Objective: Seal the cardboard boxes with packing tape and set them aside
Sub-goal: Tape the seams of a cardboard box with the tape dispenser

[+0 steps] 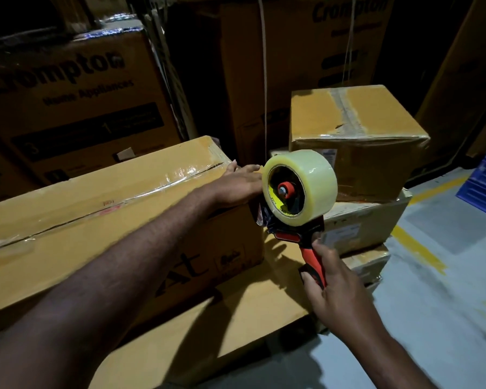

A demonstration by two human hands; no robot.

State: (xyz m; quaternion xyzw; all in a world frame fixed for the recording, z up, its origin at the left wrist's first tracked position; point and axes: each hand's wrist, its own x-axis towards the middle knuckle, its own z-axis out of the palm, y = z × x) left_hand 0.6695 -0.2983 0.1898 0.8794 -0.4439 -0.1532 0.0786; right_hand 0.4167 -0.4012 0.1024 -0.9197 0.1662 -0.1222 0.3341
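The long box (pixel 96 220) lies on a flat box (pixel 236 318), with clear tape shining along its top seam. The left grip (pixel 236 183) rests flat on the box's right end, fingers straight and spread over the tape, holding nothing. Just off that same end, the right grip (pixel 334 290) is curled round the red handle of the dispenser (pixel 298 220). The dispenser stands upright with its roll (pixel 314 175) on top. Its mouth sits against the box's end edge, just below the left grip; whether it touches cannot be told. To the right of the long box, a taped box (pixel 357 136) tops a stack of parcels (pixel 371 217). Behind the long box stand printed cartons (pixel 68 94).
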